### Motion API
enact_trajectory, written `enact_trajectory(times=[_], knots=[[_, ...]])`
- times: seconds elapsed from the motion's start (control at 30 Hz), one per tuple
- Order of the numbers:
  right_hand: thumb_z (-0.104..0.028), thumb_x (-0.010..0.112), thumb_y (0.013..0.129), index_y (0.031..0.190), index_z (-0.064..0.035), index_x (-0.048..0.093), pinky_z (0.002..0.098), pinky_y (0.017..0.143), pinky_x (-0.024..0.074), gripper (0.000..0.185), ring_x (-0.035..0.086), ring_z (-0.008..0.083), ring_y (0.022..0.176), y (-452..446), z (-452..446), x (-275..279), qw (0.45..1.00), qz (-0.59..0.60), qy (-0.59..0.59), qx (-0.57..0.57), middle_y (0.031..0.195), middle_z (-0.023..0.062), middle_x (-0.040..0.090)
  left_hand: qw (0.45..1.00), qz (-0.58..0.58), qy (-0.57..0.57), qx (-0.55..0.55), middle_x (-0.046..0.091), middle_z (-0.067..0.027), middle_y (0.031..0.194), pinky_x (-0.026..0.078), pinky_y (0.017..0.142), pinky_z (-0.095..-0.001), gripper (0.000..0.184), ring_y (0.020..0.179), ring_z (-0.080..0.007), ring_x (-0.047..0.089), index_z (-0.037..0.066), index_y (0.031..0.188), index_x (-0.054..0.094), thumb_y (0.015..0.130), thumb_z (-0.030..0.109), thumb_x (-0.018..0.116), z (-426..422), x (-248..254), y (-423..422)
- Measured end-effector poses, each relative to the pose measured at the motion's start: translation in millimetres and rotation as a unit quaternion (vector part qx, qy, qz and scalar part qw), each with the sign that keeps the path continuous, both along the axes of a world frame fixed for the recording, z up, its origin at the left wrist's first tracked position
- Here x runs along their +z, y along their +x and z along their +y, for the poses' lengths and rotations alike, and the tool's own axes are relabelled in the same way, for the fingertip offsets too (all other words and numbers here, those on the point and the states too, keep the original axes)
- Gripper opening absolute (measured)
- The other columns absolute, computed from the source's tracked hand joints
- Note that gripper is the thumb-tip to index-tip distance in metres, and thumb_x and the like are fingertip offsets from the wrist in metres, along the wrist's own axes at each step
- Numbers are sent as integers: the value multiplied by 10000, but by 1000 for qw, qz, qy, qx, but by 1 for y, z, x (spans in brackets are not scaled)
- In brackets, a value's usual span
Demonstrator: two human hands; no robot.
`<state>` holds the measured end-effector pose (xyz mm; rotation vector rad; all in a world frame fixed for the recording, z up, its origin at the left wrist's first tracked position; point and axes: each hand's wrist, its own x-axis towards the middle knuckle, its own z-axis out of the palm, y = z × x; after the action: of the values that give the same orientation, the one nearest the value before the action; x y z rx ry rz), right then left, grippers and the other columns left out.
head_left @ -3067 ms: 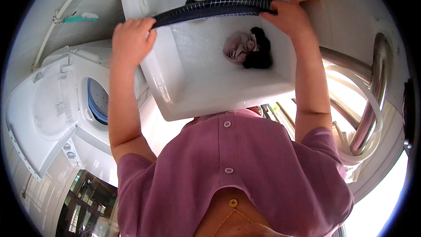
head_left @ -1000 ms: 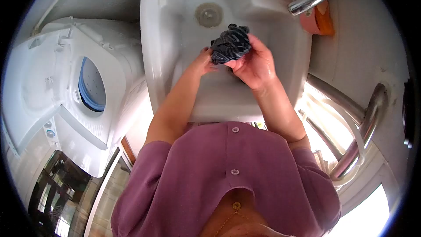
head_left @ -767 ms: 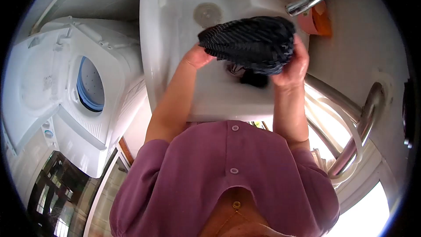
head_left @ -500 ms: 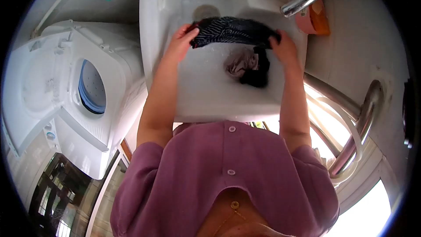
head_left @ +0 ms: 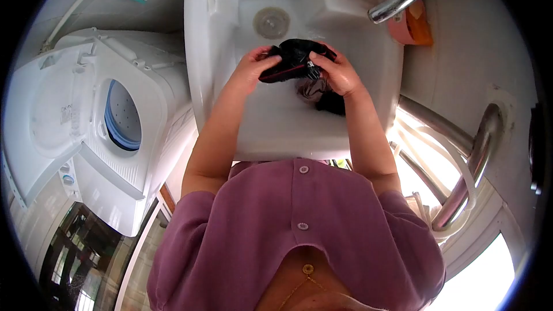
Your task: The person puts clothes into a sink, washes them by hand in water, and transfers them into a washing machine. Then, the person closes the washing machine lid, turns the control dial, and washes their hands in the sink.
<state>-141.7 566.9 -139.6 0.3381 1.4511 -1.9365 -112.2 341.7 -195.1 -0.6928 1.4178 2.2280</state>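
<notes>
Both bare arms reach forward from the short sleeves of a mauve shirt (head_left: 299,196), elbows bent outward and forearms angled inward over a glossy white sink (head_left: 210,80). The left hand (head_left: 249,72) and right hand (head_left: 341,75) face each other, a short way apart, with 1 bunched dark cloth (head_left: 291,63) held up between them. The left fingers (head_left: 269,63) are closed on its left end, thumb laid over the top; the right fingers (head_left: 322,62) pinch its right end, thumb again uppermost. The cloth is soft and crumpled, nearly black, with 1 thin red line along its lower part and a small patch of pale marks near the right thumb.

Below the held cloth, 2 more pieces lie touching in the sink: 1 wrinkled, greyish-mauve cloth (head_left: 311,90) and 1 matte black cloth (head_left: 332,103), partly hidden by the right hand. Beyond the hands sits 1 round drain (head_left: 271,22). At the upper right are 1 curved, shiny metal spout (head_left: 403,0) and 1 pink-and-orange container (head_left: 410,26). To the left stands 1 white plastic washing machine (head_left: 151,89), lid raised, its round opening rimmed in blue. The shirt shows 2 round buttons.
</notes>
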Motion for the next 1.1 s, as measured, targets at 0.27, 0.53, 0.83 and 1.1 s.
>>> enact_trajectory(times=[0.27,0.53,0.83,1.1], knots=[[-47,533,845,1034,-39,626,271,709,502,211,595,142,850,-35,92,4,801,299,512,-85,982,58,615,906,109,-356,200,632,-76,888,483,555,-271,212,709,-136,593,34,1014,591,817,13,517,-62,14,-18],[-4,484,844,1040,-52,608,253,757,485,237,571,133,896,-16,68,50,872,316,260,-268,1008,42,603,841,330,-410,126,635,-58,888,442,851,-261,272,863,-130,586,21,1020,620,822,-20,438,-73,102,-11],[-349,629,842,1372,-125,433,391,956,433,608,530,286,1174,41,-3,-89,769,203,368,482,1318,171,510,803,120,-531,-242,310,-237,1446,329,1059,-432,882,1327,-396,326,111,1396,400,716,598,682,-35,-35,-35],[-378,572,886,1342,-133,478,382,919,446,526,588,245,1026,26,36,-191,936,-99,271,201,1102,144,627,630,192,-564,-497,195,-194,1503,348,999,-593,638,1330,-500,210,176,1325,496,788,482,654,39,-152,21]])
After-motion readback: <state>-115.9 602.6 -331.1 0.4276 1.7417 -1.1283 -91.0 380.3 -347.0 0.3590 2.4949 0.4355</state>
